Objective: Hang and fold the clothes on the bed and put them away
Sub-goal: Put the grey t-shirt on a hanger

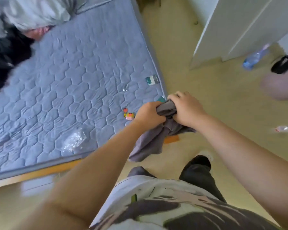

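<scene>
A grey garment [150, 143] hangs bunched from both my hands just off the bed's near corner. My left hand [148, 115] grips its top edge on the left side, and my right hand [184, 108] grips it right beside, fingers curled over the cloth. The loose end droops toward the floor. The bed [65, 80] has a blue quilted cover. At its far left lie a black garment [5, 58], a pale grey-white one [35, 12] and a bit of pink cloth [38, 32].
Small items lie on the bed near the corner: a colourful keyring [129, 114], a teal card [151, 80], an earbud [125, 90], a clear plastic bag [74, 141]. A white wardrobe door [223, 30] stands open at right. A water bottle [254, 58], black item [284, 63] and pink slipper [279, 85] lie on the floor.
</scene>
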`<state>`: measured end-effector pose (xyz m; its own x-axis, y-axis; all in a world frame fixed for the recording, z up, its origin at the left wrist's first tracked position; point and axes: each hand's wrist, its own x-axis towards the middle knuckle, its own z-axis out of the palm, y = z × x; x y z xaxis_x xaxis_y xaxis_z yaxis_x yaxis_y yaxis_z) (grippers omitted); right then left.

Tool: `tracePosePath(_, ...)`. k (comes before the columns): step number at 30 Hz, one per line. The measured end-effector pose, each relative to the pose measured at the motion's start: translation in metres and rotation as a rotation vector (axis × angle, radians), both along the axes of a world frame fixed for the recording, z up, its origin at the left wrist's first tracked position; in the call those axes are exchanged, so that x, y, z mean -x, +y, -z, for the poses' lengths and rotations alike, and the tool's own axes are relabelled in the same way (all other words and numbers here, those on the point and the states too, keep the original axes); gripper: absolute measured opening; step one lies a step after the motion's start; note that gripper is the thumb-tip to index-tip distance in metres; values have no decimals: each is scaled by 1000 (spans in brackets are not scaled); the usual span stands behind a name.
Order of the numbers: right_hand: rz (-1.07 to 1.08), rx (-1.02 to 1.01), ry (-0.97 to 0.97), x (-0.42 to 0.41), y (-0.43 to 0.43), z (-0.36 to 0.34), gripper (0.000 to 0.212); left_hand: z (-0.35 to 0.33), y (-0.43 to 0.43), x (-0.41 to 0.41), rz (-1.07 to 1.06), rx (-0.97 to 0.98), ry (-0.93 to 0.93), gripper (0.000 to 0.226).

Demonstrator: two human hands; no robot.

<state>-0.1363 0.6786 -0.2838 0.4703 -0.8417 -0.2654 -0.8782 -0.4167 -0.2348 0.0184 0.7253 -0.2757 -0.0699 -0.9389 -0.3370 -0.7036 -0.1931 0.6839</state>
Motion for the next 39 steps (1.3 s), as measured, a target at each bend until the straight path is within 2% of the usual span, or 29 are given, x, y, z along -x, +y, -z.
tracePosePath(4, -288, -66, -127, 28, -92, -7, 71, -5, -59, 25, -222, -31, 32, 13)
tracePosePath(8, -404, 10, -196, 47, -165, -24, 81, -19, -108, 59, -475, 17, 85, 28)
tracePosePath(10, -418, 27, -232, 46, -196, -31, 85, -23, -131, 67, -596, 25, 72, 21)
tracePosePath(13, -429, 54, -296, 43, -239, -37, 79, -26, -170, 69, -836, 17, 143, 10)
tracePosePath(18, -420, 31, -346, 49, -324, -40, 72, -37, -257, 59, -1179, 50, 457, 14)
tracePosePath(22, -462, -222, -298, 29, -409, -51, 74, -43, -347, 31, -1385, 43, 790, 13)
tracePosePath(24, -399, -384, -304, 7, -449, -58, 82, -43, -393, 7, -1487, 31, 900, 13)
tracePosePath(26, -338, -485, -348, -20, -486, -60, 102, -44, -435, -18, -1567, -19, 1031, 14)
tracePosePath(28, -358, -528, -363, -50, -519, -62, 119, -53, -474, -43, -1627, -40, 1175, 8)
tracePosePath(29, -383, -519, -352, -65, -535, -62, 121, -58, -491, -55, -1648, -41, 1229, 5)
tracePosePath(30, -392, -482, -330, -79, -552, -63, 111, -63, -508, -66, -1650, -42, 1277, 10)
tracePosePath(31, -390, -430, -328, -93, -569, -64, 90, -69, -523, -79, -1635, -37, 1313, 17)
tracePosePath(33, -342, -325, -402, -125, -607, -67, 30, -78, -550, -105, -1625, -8, 1340, 23)
tracePosePath(34, -318, -302, -450, -143, -630, -69, 18, -80, -562, -120, -1645, 8, 1347, 20)
tracePosePath(36, -330, -295, -487, -184, -676, -75, 25, -77, -582, -151, -1701, 41, 1351, 13)
tracePosePath(39, -484, -320, -415, -255, -738, -85, 26, -69, -604, -190, -1823, 115, 1380, 13)
